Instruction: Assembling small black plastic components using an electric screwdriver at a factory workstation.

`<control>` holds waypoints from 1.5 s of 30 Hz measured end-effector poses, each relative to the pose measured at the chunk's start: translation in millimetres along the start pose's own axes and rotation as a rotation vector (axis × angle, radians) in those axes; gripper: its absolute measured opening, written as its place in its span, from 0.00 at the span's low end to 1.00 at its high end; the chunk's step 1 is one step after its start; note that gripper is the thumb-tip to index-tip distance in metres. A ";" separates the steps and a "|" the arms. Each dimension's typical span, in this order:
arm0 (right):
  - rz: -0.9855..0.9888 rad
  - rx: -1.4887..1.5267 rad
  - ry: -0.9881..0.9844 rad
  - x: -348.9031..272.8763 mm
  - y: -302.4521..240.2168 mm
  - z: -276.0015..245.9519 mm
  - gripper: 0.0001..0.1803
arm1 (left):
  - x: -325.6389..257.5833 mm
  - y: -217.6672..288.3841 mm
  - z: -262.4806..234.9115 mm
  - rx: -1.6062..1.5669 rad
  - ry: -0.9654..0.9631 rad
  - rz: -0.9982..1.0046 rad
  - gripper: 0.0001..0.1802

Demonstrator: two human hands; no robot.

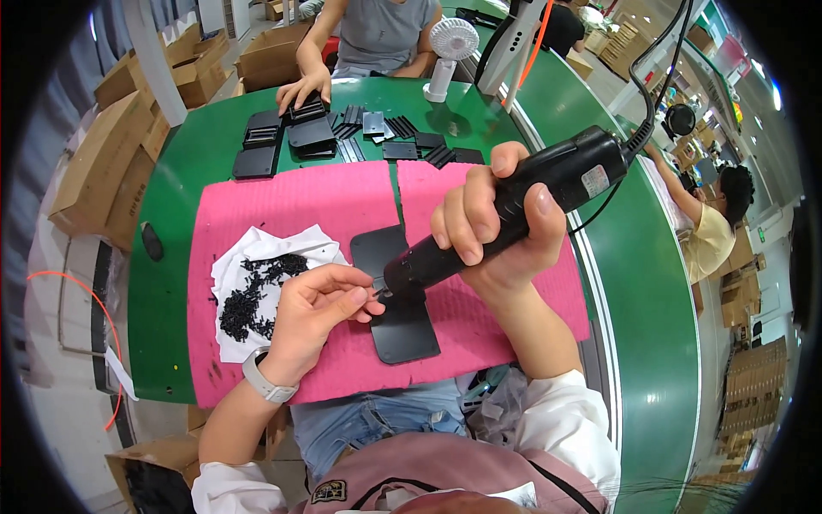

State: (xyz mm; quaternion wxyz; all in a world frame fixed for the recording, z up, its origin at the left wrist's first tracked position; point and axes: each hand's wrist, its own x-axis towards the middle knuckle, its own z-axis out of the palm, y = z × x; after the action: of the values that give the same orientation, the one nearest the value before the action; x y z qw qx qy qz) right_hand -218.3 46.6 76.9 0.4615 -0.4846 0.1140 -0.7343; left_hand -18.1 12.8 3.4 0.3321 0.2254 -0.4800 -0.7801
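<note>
Black two-panel part [405, 332], long axis near-to-far, lies right of my nearer left hand [318, 310], whose closure I cannot tell, while my right hand [514, 262] clamps the electric screwdriver [561, 174].

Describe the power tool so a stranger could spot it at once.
On the green table lies pink padding. Over it, the right hand grips the power tool slantwise. It is the thick black cylinder with a pale label and a cord, unlike the flat black piece beneath.

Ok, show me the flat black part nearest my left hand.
The two-panelled part on the pink mat; the others lie farther off, near the co-worker.
</note>
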 end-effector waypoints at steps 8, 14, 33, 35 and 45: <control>0.005 0.012 -0.001 -2.5 4.1 1.9 0.19 | -2.9 0.3 -1.4 0.060 -0.032 -0.047 0.08; 0.008 0.053 0.020 -3.6 6.8 3.3 0.18 | -1.3 -0.5 -3.8 0.010 -0.044 0.005 0.09; 0.161 -0.292 -0.197 2.6 -13.2 -19.6 0.22 | 2.6 -10.6 9.8 1.107 -0.041 0.566 0.23; 0.204 -0.301 -0.178 2.0 -10.7 -19.1 0.21 | 2.9 -11.4 10.3 1.180 -0.044 0.565 0.21; 0.276 -0.357 -0.126 1.7 -4.2 -12.7 0.18 | 4.8 -12.0 11.4 1.178 -0.050 0.592 0.17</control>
State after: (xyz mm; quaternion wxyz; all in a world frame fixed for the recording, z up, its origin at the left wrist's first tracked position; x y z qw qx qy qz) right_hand -231.2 44.0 74.1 0.4708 -0.5833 0.2784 -0.6006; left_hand -32.5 19.9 -2.6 0.3425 0.2098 -0.8758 -0.2678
